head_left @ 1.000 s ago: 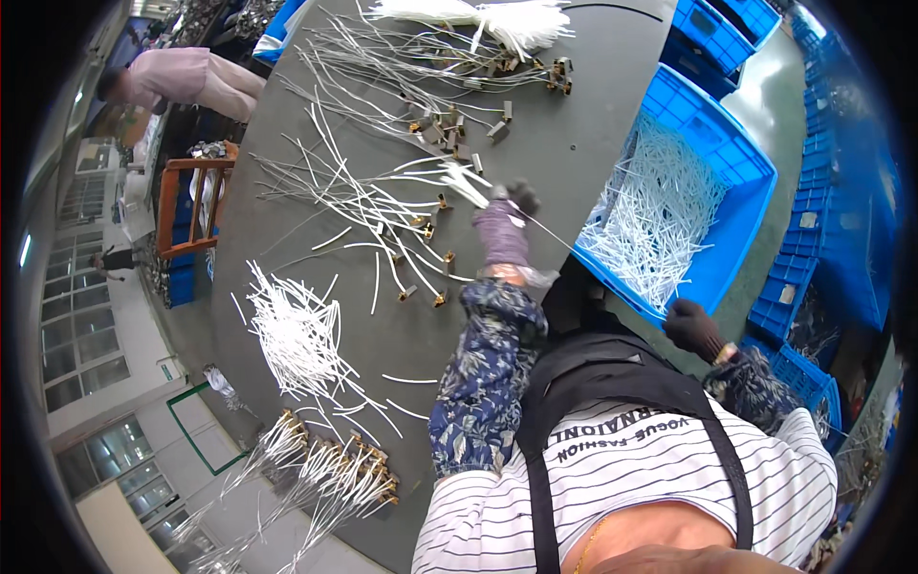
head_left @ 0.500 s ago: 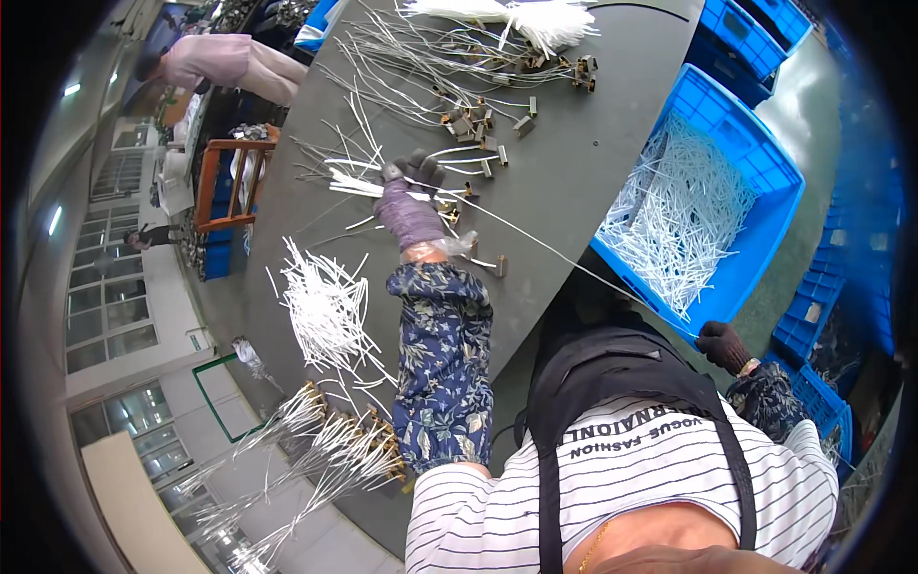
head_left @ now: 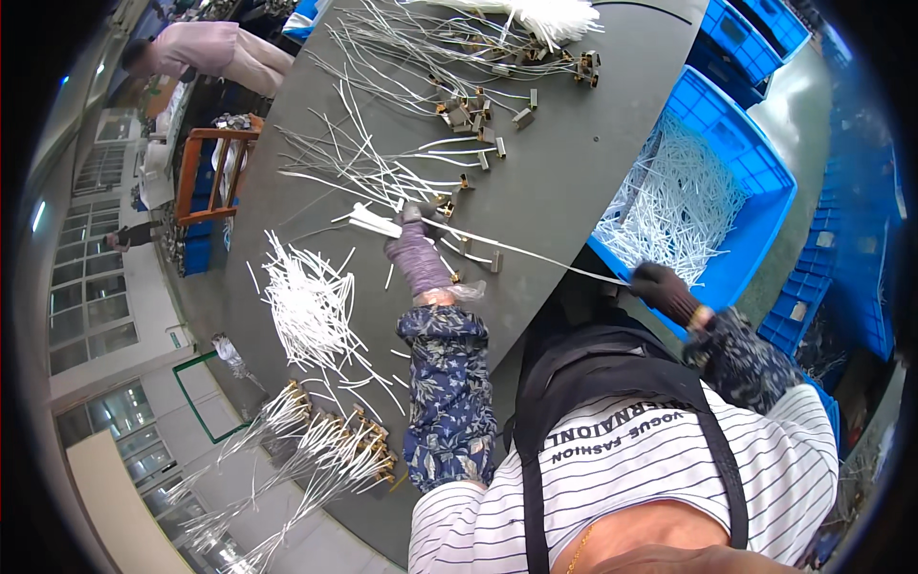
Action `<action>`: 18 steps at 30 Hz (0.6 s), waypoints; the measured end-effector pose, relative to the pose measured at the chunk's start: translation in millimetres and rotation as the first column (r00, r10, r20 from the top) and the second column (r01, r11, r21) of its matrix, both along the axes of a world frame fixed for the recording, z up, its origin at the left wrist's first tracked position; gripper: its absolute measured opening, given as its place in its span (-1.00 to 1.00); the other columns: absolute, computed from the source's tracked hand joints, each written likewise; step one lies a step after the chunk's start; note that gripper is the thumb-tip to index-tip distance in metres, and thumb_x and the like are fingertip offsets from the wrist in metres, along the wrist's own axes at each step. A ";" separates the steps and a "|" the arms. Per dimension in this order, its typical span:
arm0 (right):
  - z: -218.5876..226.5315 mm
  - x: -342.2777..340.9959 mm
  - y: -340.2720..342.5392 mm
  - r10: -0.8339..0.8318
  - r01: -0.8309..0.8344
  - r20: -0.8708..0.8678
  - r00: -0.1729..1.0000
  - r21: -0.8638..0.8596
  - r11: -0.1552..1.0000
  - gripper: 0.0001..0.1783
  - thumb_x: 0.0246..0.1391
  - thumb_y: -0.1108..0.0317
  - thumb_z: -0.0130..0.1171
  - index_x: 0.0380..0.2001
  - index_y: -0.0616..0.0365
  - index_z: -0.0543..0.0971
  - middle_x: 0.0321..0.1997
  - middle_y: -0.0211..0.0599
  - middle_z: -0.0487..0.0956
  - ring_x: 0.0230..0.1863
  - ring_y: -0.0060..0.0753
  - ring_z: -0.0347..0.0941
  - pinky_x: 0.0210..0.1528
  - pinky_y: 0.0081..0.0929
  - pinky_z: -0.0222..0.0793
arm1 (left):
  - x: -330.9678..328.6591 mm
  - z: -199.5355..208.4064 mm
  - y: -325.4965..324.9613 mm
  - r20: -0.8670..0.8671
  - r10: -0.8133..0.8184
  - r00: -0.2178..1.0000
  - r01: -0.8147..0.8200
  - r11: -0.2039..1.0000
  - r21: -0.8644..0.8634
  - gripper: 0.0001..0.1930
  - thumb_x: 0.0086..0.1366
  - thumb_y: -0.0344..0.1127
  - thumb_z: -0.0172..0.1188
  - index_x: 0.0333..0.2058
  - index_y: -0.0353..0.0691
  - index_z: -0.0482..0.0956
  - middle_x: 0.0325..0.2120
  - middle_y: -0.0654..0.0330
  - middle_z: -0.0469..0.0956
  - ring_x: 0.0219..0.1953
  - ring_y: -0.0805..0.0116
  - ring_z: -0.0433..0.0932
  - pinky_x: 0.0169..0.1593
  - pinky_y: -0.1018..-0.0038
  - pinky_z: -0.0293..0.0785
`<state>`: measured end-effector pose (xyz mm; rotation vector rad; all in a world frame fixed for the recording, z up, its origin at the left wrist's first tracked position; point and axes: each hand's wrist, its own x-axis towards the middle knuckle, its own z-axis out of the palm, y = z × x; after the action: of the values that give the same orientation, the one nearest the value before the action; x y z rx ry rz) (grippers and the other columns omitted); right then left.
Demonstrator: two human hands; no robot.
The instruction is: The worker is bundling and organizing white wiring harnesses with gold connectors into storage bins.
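Observation:
A thin white wire (head_left: 535, 254) runs between my two hands, bowing slightly. My left hand (head_left: 413, 234), in a grey and purple glove, is closed on its left part, above the grey table. A small bunch of short white tubes (head_left: 371, 220) sticks out at the left of that hand; the fingers partly hide how it is held. My right hand (head_left: 665, 292), in a dark brown glove, is closed around the wire's other end, by the near edge of the blue crate. Beside my left hand lie white wires with small metal connectors (head_left: 462, 184).
A loose pile of white tubes (head_left: 311, 301) lies left on the table (head_left: 545, 172). More wires with connectors (head_left: 473, 110) spread farther back, and bundled ones (head_left: 335, 435) hang near the lower left edge. The blue crate (head_left: 765, 230) holds many white tubes. A person (head_left: 206, 53) stands far left.
My right hand has moved left and up toward the crate's near corner, and the wire has gone from taut to slightly bowed. My left hand has shifted a little nearer to me.

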<state>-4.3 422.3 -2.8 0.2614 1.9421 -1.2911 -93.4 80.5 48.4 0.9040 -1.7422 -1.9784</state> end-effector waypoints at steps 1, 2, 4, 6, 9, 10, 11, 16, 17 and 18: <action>6.2 -21.8 -29.7 -0.029 0.029 0.006 1.000 -0.096 0.995 -0.68 0.07 0.21 0.15 -0.18 0.21 0.53 -0.39 -0.33 0.55 -0.41 -0.47 0.46 -0.38 -0.51 0.36 | -0.8 -0.1 2.6 0.104 -0.024 0.994 0.032 0.997 -0.071 -0.73 0.21 -0.10 0.20 -0.51 -0.19 0.58 -0.67 0.33 0.45 -0.64 0.48 0.40 -0.51 0.53 0.35; 11.6 -42.6 -63.4 -0.026 0.025 -0.010 1.000 -0.063 0.998 -0.57 0.09 0.14 0.13 -0.07 0.22 0.50 -0.28 -0.24 0.58 -0.28 -0.36 0.51 -0.24 -0.42 0.40 | 5.4 -1.2 8.8 0.167 -0.115 0.979 0.125 0.991 -0.051 -0.72 0.18 -0.12 0.26 -0.52 -0.22 0.57 -0.65 0.35 0.46 -0.65 0.52 0.40 -0.57 0.54 0.32; 23.0 -79.6 -119.5 0.098 -0.145 -0.302 0.948 -0.136 0.980 -0.38 0.08 0.00 0.14 0.08 0.21 0.40 -0.12 -0.07 0.55 -0.12 -0.23 0.49 0.00 -0.30 0.34 | 14.3 -6.5 24.1 0.352 -0.355 0.866 0.353 0.933 0.072 -0.69 0.17 -0.09 0.30 -0.53 -0.24 0.56 -0.63 0.32 0.51 -0.65 0.53 0.42 -0.58 0.55 0.32; 33.8 -106.2 -154.1 0.162 -0.234 -0.351 0.922 -0.172 0.957 -0.26 0.05 -0.07 0.17 0.16 0.20 0.30 0.01 0.04 0.49 -0.02 -0.14 0.48 0.02 -0.25 0.35 | 17.7 -11.5 24.7 0.336 -0.306 0.891 0.309 0.950 0.047 -0.68 0.16 -0.08 0.31 -0.52 -0.24 0.56 -0.63 0.30 0.52 -0.67 0.52 0.42 -0.58 0.56 0.33; 40.4 -137.4 -162.6 0.254 -0.302 -0.220 0.942 -0.224 0.927 -0.32 0.07 -0.01 0.15 0.16 0.14 0.30 0.08 0.09 0.44 0.02 -0.01 0.47 0.00 -0.16 0.39 | 8.8 -14.2 -17.4 0.415 -0.337 0.845 0.374 0.927 -0.009 -0.65 0.19 -0.04 0.28 -0.52 -0.24 0.55 -0.69 0.29 0.50 -0.71 0.52 0.40 -0.66 0.62 0.27; 38.2 -153.5 -164.7 0.312 -0.322 -0.523 0.793 0.074 0.944 -0.36 0.08 0.03 0.15 0.16 0.10 0.30 0.09 0.08 0.43 0.00 0.04 0.47 -0.02 -0.13 0.41 | 0.8 -13.4 -42.4 0.456 -0.288 0.842 0.373 0.922 -0.106 -0.64 0.20 -0.04 0.27 -0.53 -0.24 0.55 -0.72 0.31 0.47 -0.73 0.54 0.38 -0.69 0.63 0.23; 33.3 -170.4 -166.3 0.444 -0.241 -0.691 0.570 0.376 0.895 -0.40 0.09 0.08 0.14 0.15 0.06 0.31 0.09 0.07 0.42 -0.01 0.09 0.48 -0.03 -0.10 0.42 | -1.1 -13.1 -63.8 0.499 -0.332 0.801 0.392 0.920 -0.017 -0.64 0.22 -0.03 0.25 -0.50 -0.25 0.55 -0.72 0.32 0.46 -0.74 0.55 0.36 -0.71 0.64 0.20; 11.4 -246.3 -152.9 0.713 -0.245 -0.484 0.508 0.712 0.658 -0.63 0.00 0.26 0.20 -0.08 0.05 0.48 -0.05 -0.02 0.51 -0.12 0.06 0.50 -0.15 -0.11 0.46 | 12.6 -29.0 -74.5 0.108 -0.390 0.914 0.298 0.830 0.472 -0.68 0.30 -0.07 0.15 -0.30 -0.27 0.52 -0.58 0.26 0.53 -0.71 0.58 0.35 -0.71 0.65 0.17; 12.0 -248.0 -145.0 0.694 -0.236 -0.543 0.472 0.681 0.693 -0.63 0.00 0.26 0.20 -0.08 0.05 0.48 -0.05 -0.02 0.51 -0.12 0.06 0.50 -0.15 -0.11 0.46 | 18.3 -31.5 -58.1 0.005 -0.397 0.918 0.347 0.806 0.479 -0.72 0.30 -0.16 0.16 -0.24 -0.29 0.50 -0.49 0.18 0.56 -0.59 0.48 0.49 -0.62 0.61 0.34; 13.5 -243.0 -136.4 0.538 -0.334 -0.573 0.618 0.428 0.840 -0.69 0.00 0.28 0.21 -0.16 0.09 0.49 -0.19 -0.10 0.53 -0.20 -0.04 0.51 -0.22 -0.20 0.46 | 20.7 -32.5 -39.7 -0.112 -0.330 0.937 0.335 0.761 0.557 -0.73 0.30 -0.22 0.14 -0.20 -0.32 0.42 -0.16 -0.09 0.50 -0.23 0.18 0.54 -0.29 0.40 0.55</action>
<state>-247.3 285.9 10.6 -0.6357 2.5868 -0.8065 -72.7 40.8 15.9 0.7813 -1.3822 -2.8285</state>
